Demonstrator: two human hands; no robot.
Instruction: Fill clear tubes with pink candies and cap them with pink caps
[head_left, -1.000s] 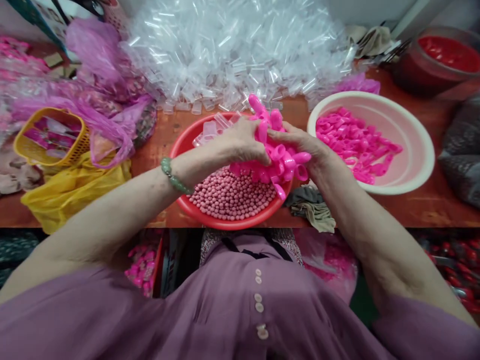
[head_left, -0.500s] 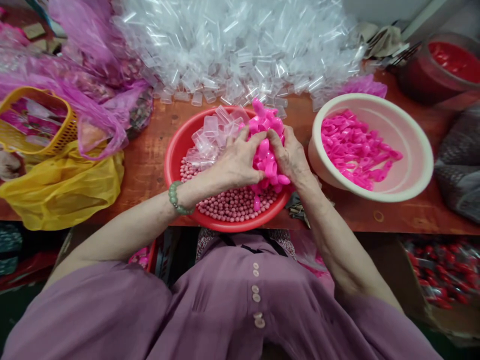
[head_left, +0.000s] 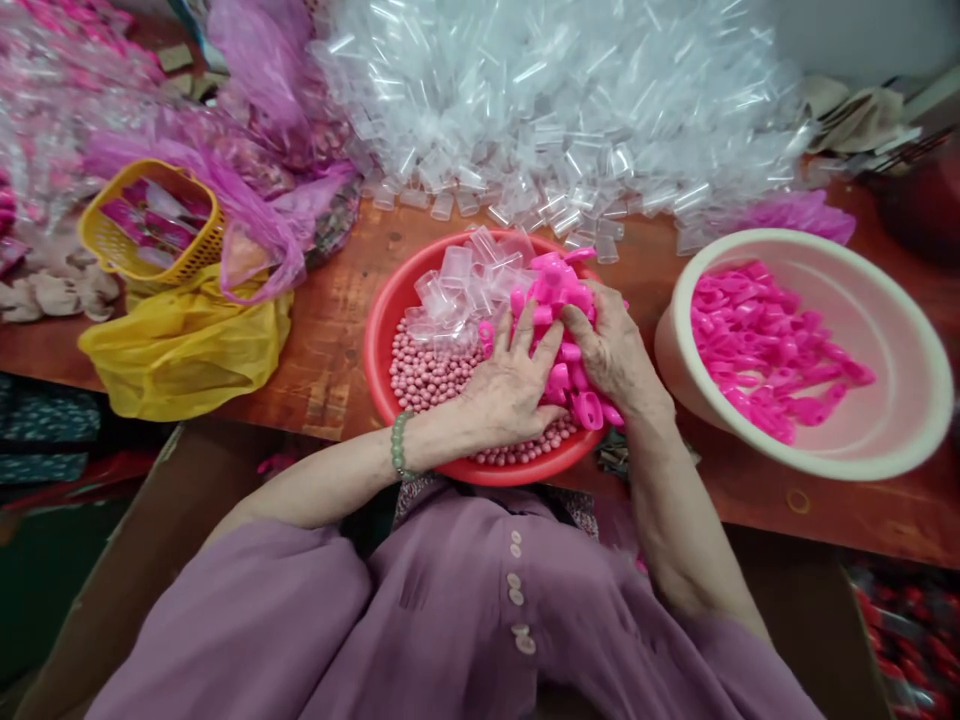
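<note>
A heap of bright pink plastic pieces (head_left: 571,290) sits on the right side of a red basin (head_left: 381,385). Against its left side lies my left hand (head_left: 514,385), fingers spread and pressed to the pieces. My right hand (head_left: 619,350) curls round the heap from the right, its fingertips partly hidden among the pieces. Pink round beads (head_left: 431,370) cover the bottom of the basin. Clear plastic tubes (head_left: 457,290) lie on the beads at the back left.
Right of the basin stands a cream bowl (head_left: 919,400) of similar pink pieces. Clear tubes (head_left: 555,110) are piled along the back. A yellow basket (head_left: 154,255) and a yellow bag (head_left: 187,350) sit at the left, near purple plastic bags (head_left: 262,215). A rubber band (head_left: 797,500) lies near the front edge.
The view has shifted, so the table's things appear elsewhere in the picture. My left hand's fingers have spread wider over the pink heap. The right hand stays at its right side.
</note>
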